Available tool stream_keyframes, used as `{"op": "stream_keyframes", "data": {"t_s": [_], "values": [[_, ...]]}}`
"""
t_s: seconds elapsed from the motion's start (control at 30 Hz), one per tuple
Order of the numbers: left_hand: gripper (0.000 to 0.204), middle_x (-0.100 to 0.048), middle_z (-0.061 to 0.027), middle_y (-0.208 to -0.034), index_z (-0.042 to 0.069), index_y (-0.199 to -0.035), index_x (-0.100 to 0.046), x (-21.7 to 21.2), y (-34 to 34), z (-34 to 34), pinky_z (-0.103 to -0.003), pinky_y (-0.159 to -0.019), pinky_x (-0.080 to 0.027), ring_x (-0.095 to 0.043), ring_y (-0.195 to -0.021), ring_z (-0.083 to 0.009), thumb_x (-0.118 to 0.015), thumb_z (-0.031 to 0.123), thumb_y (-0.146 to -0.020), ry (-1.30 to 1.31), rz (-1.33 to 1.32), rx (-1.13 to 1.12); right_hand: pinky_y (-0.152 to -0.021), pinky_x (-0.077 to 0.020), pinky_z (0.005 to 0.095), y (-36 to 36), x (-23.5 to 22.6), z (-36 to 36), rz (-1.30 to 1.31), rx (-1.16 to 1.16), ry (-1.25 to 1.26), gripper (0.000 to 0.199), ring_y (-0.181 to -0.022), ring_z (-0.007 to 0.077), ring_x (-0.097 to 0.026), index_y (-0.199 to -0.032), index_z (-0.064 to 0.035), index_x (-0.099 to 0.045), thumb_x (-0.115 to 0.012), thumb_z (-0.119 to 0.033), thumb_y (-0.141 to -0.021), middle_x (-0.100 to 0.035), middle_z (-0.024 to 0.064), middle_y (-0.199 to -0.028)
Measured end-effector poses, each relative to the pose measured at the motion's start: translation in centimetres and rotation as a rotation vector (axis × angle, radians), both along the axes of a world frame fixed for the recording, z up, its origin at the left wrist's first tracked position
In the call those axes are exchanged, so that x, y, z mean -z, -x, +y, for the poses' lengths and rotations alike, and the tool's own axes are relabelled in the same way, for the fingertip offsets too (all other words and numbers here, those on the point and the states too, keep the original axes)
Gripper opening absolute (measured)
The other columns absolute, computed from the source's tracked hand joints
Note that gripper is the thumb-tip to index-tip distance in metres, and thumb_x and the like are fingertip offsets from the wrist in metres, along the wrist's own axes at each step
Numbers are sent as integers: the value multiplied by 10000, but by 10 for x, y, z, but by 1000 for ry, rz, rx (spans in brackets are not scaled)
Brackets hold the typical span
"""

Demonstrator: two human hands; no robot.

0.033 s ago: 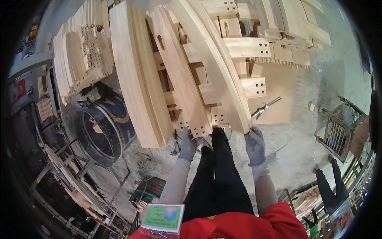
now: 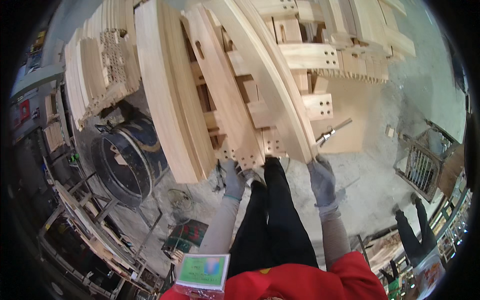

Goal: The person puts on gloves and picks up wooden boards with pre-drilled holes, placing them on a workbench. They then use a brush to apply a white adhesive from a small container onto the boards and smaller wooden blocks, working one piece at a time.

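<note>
My left hand [image 2: 233,181], in a grey glove, is closed at the near end of a slotted wooden board [image 2: 227,100]. This flat board has round holes at its near end, and some of my fingertips are hidden there. My right hand [image 2: 322,181], gloved too, is closed round the near tip of a long curved wooden board [image 2: 267,80]. Both boards lie lengthwise across a pile of crosswise wooden pieces [image 2: 307,56] with drilled ends. Left of them, several thick straight boards [image 2: 167,100] rest side by side.
A drill-like metal tool [image 2: 330,134] lies on a cardboard sheet [image 2: 347,112] to the right. At the left are stacked drilled wood parts [image 2: 102,70] and a dark drum [image 2: 132,160] on its side. A metal crate [image 2: 424,160] and another person's legs [image 2: 417,230] appear at the right.
The scene sits slightly higher in the picture, a small shift of view. Both hands remain at the same board ends.
</note>
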State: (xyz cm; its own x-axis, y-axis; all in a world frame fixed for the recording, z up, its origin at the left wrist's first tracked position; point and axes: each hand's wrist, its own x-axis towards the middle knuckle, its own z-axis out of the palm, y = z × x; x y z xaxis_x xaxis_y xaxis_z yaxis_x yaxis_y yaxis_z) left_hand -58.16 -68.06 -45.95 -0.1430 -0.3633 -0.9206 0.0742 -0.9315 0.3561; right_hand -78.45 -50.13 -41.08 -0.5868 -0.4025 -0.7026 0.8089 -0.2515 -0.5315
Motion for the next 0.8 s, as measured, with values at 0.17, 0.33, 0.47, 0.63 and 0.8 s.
{"op": "stream_keyframes", "data": {"t_s": [0.17, 0.33, 0.47, 0.63, 0.8], "values": [[271, -538, -63, -668, 71, -799, -496, -22, 18, 32, -290, -455, -476, -529, -487, -167, -477, 328, -884, -26, -337, 34, -957, -395, 430, 8, 21, 44, -125, 20, 37, 415, -1079, 259, -509, -1204, 7, -443, -557, -225, -879, -520, 150, -1145], [214, -560, -75, -751, 38, -975, -508, -50, 28, 50, -299, -482, -502, -553, -558, -156, -510, 228, -878, 18, -171, 329, -922, -426, 491, 2, 19, -35, -845, 134, 52, 555, -1076, 310, -493, -1276, 14, -306, -514, -334, -898, -474, 164, -1188], [214, -566, -74, -770, 43, -1018, -501, -55, 33, 66, -298, -518, -507, -548, -560, -150, -507, 212, -888, -86, -155, 407, -837, -492, 476, -3, 65, -52, -612, 312, 491, 448, -1042, 322, -501, -1222, 15, -376, -510, -264, -897, -477, 170, -1165], [220, -570, -83, -784, 45, -1037, -505, -52, 14, 69, -306, -557, -514, -561, -607, -158, -502, 209, -891, -147, -160, 380, -924, -449, 367, -12, 36, -51, -320, 201, 195, 509, -1097, 267, -486, -1289, -3, -387, -515, -10, -797, -461, 148, -1215], [224, -574, -91, -793, 32, -1035, -519, -53, 19, 55, -315, -568, -521, -585, -650, -174, -509, 198, -886, -54, -136, 468, -898, -456, 315, -18, 59, -7, 27, -371, -261, 631, -1067, 213, -527, -1295, 19, -374, -568, 105, -701, -520, 132, -1163]]}}
